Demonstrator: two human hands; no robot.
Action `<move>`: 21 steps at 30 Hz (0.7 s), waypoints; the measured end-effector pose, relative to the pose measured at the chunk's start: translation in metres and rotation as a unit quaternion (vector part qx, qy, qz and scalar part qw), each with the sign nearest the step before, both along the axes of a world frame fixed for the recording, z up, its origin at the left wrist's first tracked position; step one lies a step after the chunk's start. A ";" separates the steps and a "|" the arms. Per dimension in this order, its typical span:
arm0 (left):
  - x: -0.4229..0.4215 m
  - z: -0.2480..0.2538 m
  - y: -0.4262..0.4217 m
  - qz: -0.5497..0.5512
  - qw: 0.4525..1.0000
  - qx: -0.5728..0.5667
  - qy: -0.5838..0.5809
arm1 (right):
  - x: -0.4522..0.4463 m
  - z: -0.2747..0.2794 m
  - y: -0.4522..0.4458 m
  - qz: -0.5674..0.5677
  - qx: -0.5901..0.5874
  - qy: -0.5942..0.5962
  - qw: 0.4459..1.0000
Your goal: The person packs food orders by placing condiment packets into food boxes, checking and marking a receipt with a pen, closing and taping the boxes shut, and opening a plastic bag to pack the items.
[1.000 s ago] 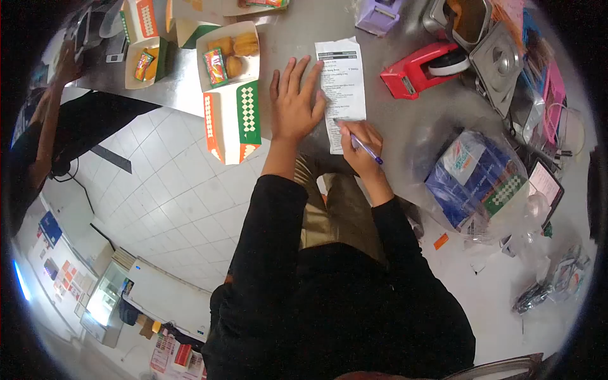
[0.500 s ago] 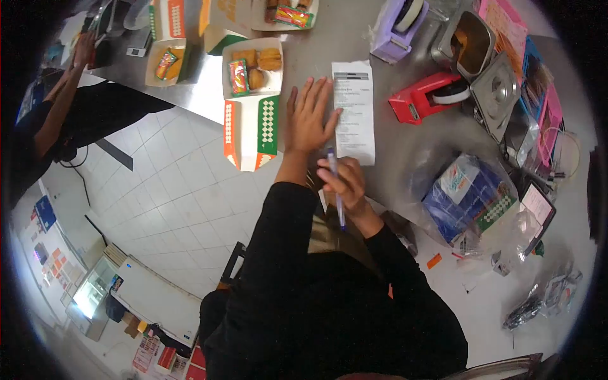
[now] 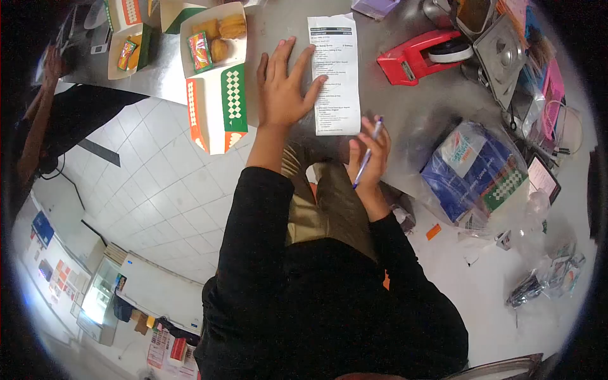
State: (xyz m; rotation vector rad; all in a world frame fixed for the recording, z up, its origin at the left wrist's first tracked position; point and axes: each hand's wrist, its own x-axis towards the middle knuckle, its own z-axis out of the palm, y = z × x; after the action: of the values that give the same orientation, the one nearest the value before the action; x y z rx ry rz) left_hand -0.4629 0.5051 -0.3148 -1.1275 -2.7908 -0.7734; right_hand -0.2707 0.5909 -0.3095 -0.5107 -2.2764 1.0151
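ahead of the right hand (image 3: 370,154), passage runs between receipt (image 3: 339,82) and red tape dispenser (image 3: 399,68), while a plastic bag (image 3: 467,158) blocks rightward.

Left hand (image 3: 284,98)'s spread out on the metal counter (image 3: 405,104), thumb over the left edge of a printed receipt (image 3: 337,95). Right hand (image 3: 375,161)'s got a purple pen (image 3: 364,163), off the paper near its near right corner. Open food box (image 3: 213,101) with fried bits (image 3: 230,27) and a sachet (image 3: 199,52) sits left, red tape dispenser (image 3: 399,66) right, plastic-wrapped blue pack (image 3: 453,158) nearer on that side.
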 end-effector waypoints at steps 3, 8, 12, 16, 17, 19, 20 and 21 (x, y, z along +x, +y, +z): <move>0.001 0.000 0.000 0.001 1.000 0.005 0.000 | -0.008 0.004 -0.009 -0.042 -0.132 0.064 0.988; 0.001 -0.003 -0.001 -0.002 1.000 0.020 -0.006 | -0.019 0.022 -0.011 -0.092 -0.239 0.030 0.966; 0.002 0.003 -0.001 0.005 1.000 0.005 -0.007 | -0.010 0.015 0.003 -0.081 -0.179 -0.080 0.977; 0.001 0.004 0.000 0.005 1.000 -0.004 -0.006 | -0.016 0.032 0.010 -0.058 -0.021 -0.006 0.998; 0.002 0.005 0.000 0.005 1.000 -0.004 -0.007 | -0.025 0.043 0.009 -0.025 -0.026 0.006 0.999; 0.002 0.008 0.001 0.004 1.000 -0.001 -0.008 | -0.042 0.057 0.011 0.041 -0.033 0.028 0.998; 0.003 0.008 0.002 0.005 1.000 -0.005 -0.007 | -0.050 0.057 0.011 0.056 -0.122 -0.004 0.991; 0.003 0.007 0.001 0.005 1.000 -0.009 -0.005 | -0.055 0.048 0.014 0.048 -0.130 0.006 0.990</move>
State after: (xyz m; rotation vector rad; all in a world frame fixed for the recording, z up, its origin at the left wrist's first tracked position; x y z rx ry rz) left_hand -0.4600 0.5065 -0.3078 -1.1156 -2.8146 -0.7562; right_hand -0.3256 0.6047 -0.2614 -0.5015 -2.1880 1.3700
